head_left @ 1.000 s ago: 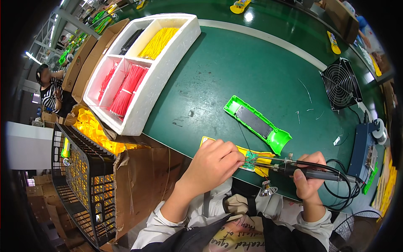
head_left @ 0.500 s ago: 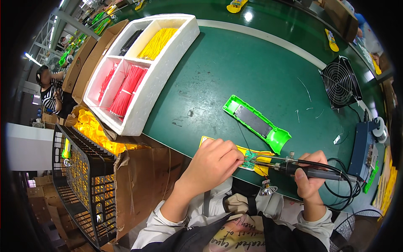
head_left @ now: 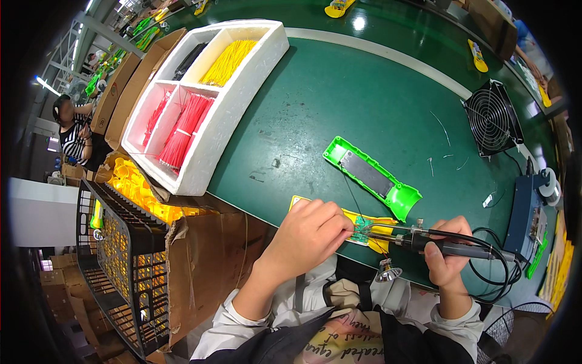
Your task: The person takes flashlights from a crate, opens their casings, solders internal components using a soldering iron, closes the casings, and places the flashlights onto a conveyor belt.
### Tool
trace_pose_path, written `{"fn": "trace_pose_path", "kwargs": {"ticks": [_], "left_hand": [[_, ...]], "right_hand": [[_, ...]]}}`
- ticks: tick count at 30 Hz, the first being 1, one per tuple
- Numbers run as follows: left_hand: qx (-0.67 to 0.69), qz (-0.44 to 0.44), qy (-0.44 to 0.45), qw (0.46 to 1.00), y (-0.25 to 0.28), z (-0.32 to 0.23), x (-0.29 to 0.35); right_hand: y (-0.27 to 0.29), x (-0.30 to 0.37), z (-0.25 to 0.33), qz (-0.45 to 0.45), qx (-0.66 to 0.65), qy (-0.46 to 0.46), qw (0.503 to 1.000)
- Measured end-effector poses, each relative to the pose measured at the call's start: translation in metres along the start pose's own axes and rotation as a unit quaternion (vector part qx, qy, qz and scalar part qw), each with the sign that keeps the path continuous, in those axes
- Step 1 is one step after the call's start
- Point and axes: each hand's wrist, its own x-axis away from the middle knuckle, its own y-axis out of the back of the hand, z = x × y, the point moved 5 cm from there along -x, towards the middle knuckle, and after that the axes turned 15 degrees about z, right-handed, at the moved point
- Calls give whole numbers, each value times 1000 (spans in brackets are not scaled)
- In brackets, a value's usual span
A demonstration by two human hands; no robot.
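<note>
Packages only: a white foam tray (head_left: pixel 242 103) sits upper left on the desk, its compartments holding red, yellow and black wires. Brown cardboard boxes (head_left: pixel 127 79) line its left side. An open brown carton (head_left: pixel 206 267) stands lower centre-left, beside a black crate (head_left: pixel 115 255) of yellow parts. No signs or screens.

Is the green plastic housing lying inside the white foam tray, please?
No, the green plastic housing lies on the green table, apart from the white foam tray.

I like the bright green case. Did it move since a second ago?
No. The green case lies in the same spot on the table, equally far from the black fan.
</note>
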Motion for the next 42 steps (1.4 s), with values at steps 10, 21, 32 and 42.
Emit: {"fn": "trace_pose_path", "kwargs": {"ticks": [10, 21, 32, 42], "left_hand": [[4, -4, 3, 1000, -1, 2, 1], [16, -19, 1, 1000, -2, 4, 3], [35, -31, 12, 999, -2, 4, 2], [16, -30, 12, 999, -1, 1, 1]], "right_hand": [[4, 1, 3, -12, -1, 4, 1000], [1, 0, 0, -13, -4, -7, 1000], [4, 2, 1, -24, 5, -10, 1000], [2, 1, 1, -19, -7, -11, 1000]]}}
